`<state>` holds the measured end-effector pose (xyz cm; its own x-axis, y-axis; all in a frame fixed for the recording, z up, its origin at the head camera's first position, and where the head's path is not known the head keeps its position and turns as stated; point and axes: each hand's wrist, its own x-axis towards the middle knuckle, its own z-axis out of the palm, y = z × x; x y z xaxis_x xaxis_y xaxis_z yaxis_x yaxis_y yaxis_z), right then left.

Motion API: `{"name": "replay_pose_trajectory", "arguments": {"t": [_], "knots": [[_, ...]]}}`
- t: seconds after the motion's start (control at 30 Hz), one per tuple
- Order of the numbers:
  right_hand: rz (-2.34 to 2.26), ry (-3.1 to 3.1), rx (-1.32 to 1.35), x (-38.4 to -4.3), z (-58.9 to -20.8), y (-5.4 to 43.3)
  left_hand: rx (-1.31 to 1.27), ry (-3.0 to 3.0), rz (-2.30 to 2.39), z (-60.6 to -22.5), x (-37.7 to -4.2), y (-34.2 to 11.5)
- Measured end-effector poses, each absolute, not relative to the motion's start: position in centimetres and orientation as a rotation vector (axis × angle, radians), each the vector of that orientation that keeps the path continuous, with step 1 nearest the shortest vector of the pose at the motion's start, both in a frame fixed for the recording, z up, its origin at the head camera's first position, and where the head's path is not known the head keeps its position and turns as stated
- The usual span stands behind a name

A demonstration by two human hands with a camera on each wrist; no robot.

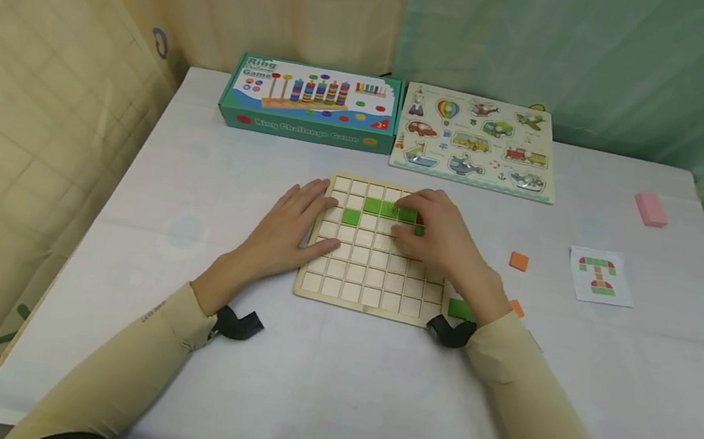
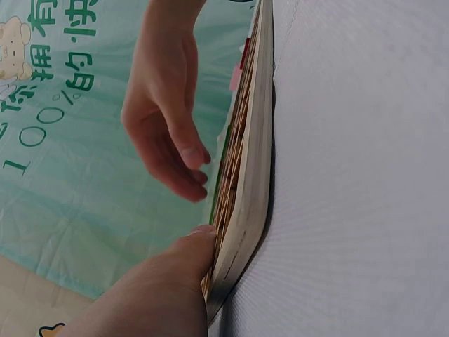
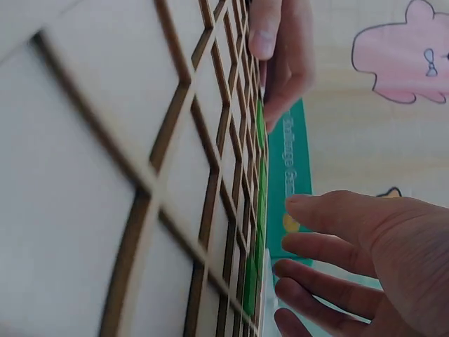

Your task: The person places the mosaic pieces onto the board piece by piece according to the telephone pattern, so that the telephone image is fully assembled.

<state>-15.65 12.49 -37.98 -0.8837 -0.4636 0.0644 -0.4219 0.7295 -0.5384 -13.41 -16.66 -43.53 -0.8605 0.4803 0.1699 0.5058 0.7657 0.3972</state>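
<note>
A wooden grid board (image 1: 365,309) lies on the table, its upper rows holding several green square tiles (image 1: 373,206), with one apart at the left (image 1: 351,216). My left hand (image 1: 286,231) rests on the board's left edge, fingers extended and thumb over the cells. Over the upper right cells hovers my right hand (image 1: 442,238), close above the row of green tiles. In the right wrist view, the right hand (image 3: 358,260) shows thumb and fingers spread apart with nothing between them. Part of the board's right side is hidden under that hand.
Right of the board lie a green piece (image 1: 460,309), an orange square (image 1: 519,261) and another orange piece (image 1: 517,308). Farther right are a pattern card (image 1: 602,277) and a pink block (image 1: 651,209). A Ring Challenge Game box (image 1: 310,132) and a vehicle puzzle board (image 1: 453,124) stand behind.
</note>
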Motion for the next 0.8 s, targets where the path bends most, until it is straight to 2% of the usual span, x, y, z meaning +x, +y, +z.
{"name": "replay_pose_trajectory", "arguments": {"t": [0.37,0.8], "knots": [[-0.847,2.891,-0.439,-14.6,-37.8,20.8,-0.808,-2.902,-0.667,-43.3,-13.3,-16.8],[-0.857,2.783,-0.390,-14.3,-38.4,21.7,-0.811,-2.901,-0.693,-43.2,-13.2,-16.6]]}}
